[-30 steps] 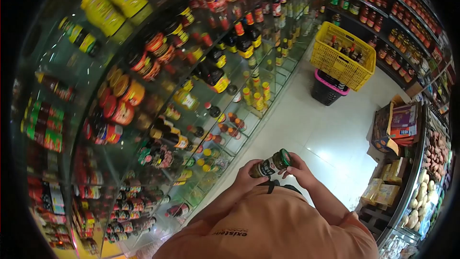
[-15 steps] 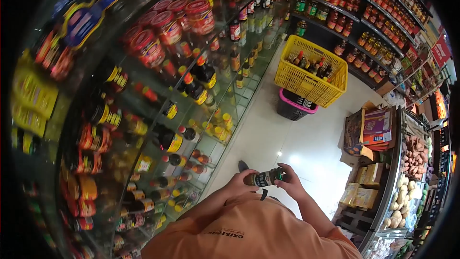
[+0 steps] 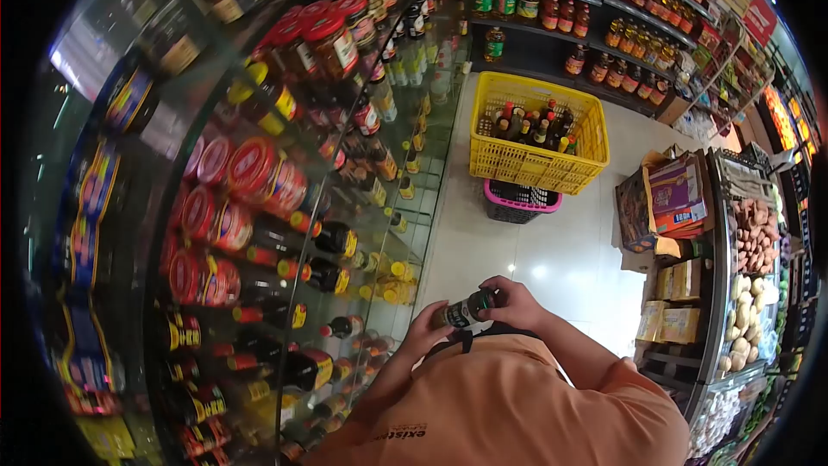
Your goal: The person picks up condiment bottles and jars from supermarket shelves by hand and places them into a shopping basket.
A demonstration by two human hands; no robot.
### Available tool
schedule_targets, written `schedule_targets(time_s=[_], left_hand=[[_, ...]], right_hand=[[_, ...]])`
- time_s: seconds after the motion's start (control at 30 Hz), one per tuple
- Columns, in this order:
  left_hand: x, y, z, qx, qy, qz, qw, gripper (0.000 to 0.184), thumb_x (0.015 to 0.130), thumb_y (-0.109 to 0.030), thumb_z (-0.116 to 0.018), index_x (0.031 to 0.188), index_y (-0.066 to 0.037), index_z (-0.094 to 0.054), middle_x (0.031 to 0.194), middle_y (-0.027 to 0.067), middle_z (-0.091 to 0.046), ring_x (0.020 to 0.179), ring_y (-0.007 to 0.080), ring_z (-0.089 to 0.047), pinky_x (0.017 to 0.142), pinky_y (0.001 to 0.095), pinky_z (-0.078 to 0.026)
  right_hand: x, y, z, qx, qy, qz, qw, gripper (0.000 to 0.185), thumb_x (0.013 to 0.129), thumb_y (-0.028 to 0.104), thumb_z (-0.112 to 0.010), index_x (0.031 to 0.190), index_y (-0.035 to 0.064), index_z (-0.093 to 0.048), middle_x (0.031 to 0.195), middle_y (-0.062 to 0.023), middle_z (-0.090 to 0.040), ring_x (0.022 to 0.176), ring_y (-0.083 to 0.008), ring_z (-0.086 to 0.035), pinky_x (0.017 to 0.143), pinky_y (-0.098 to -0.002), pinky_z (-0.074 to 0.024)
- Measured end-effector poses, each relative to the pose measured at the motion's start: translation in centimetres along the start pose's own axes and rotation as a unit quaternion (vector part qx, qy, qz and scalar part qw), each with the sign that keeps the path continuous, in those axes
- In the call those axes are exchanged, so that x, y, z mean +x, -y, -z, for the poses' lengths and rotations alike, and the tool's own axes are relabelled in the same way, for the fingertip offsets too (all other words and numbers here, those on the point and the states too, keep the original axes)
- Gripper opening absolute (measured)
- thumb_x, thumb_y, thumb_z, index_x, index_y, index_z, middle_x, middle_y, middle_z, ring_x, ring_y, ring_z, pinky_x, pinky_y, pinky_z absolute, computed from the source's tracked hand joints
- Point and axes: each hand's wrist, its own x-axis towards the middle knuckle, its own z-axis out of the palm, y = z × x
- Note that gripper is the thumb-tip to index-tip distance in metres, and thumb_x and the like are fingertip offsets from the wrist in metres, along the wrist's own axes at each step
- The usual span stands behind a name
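A glass jar point(image 3: 466, 311) with a dark label and a green lid is held level in front of my waist, between both hands. My left hand point(image 3: 423, 330) wraps round its base end. At the lid end, my right hand point(image 3: 515, 304) grips the jar with its fingers over the lid. Beyond the hands, a yellow crate point(image 3: 539, 167) holds several dark bottles. The crate rests on a black basket with a pink rim point(image 3: 523, 198) on the floor.
Glass shelves with bottles and red-lidded jars point(image 3: 203, 276) line the left side. Dark shelves of oil bottles point(image 3: 552, 13) stand at the back. On the right are an open cardboard box point(image 3: 636, 211), stacked yellow boxes point(image 3: 680, 324) and a bin of potatoes point(image 3: 743, 319).
The view has moved along the aisle, with the crate now nearer the middle. The jar stays in both hands, and my right hand's fingers now cover more of the lid.
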Motion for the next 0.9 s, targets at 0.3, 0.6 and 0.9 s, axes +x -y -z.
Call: schedule_targets(time_s=[0.3,0.6,0.9], left_hand=[[9.8,8.0,8.3,0.118,-0.207,0.130,0.963,0.034,0.094,-0.015,-0.067,0.125,-0.002,-0.060,0.107,0.0105,-0.068,0.093,0.0166,-0.066,0.083,0.0324,-0.053],[8.2,18.4,12.6,0.078,-0.236,0.233,0.940,0.029,0.093,-0.023,-0.064,0.114,-0.003,-0.064,0.096,0.0082,-0.068,0.086,0.0208,-0.066,0.069,0.0316,-0.053],[10.9,20.1,6.8,0.384,-0.137,0.337,0.849,0.042,0.093,-0.047,-0.051,0.095,-0.010,-0.071,0.091,0.0132,-0.070,0.089,0.0301,-0.068,0.078,0.0413,-0.050]], right_hand=[[7.8,-1.9,16.2,-0.007,-0.238,0.007,0.971,0.059,0.070,0.021,-0.085,0.120,0.0028,-0.060,0.093,-0.0069,-0.066,0.082,-0.0168,-0.063,0.073,-0.0332,-0.0530],[16.3,-0.7,38.4,-0.205,-0.394,-0.005,0.896,0.059,0.072,0.026,-0.082,0.119,0.0015,-0.056,0.102,-0.0166,-0.064,0.094,-0.0326,-0.066,0.081,-0.0417,-0.0534],[29.4,-6.0,47.7,-0.278,-0.325,-0.103,0.898,0.061,0.072,0.028,-0.079,0.122,0.0061,-0.051,0.106,-0.0193,-0.064,0.099,-0.0373,-0.065,0.083,-0.0473,-0.0523]])
